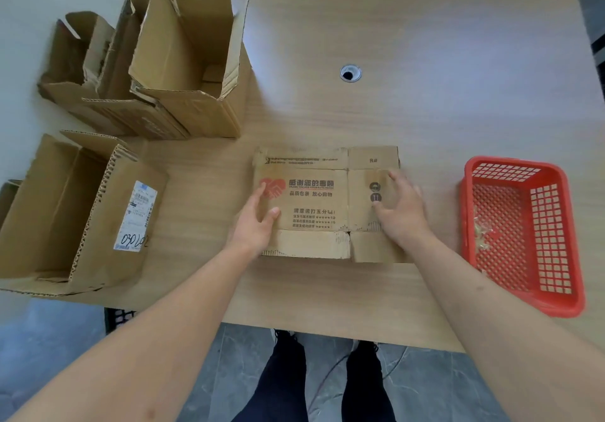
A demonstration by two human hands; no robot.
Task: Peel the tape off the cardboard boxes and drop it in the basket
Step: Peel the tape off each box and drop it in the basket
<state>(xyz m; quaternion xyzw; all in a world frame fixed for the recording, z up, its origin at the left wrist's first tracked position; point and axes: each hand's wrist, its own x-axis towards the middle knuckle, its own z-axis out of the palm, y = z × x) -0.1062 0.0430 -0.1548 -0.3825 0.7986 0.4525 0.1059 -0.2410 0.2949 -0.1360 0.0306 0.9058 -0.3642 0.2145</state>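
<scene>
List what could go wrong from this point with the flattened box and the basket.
1. Both hands, left hand and right hand, lie open on the flattened box; peeling could tear the cardboard.
2. The red basket sits near the table edge; a careless drop might nudge it off.

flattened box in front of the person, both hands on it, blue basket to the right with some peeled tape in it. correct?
Not quite: the basket is red, not blue, as the head view shows. The rest holds: the flattened box lies in front of the person, the left hand and right hand are on it, and peeled tape sits in the basket on the right.
</scene>
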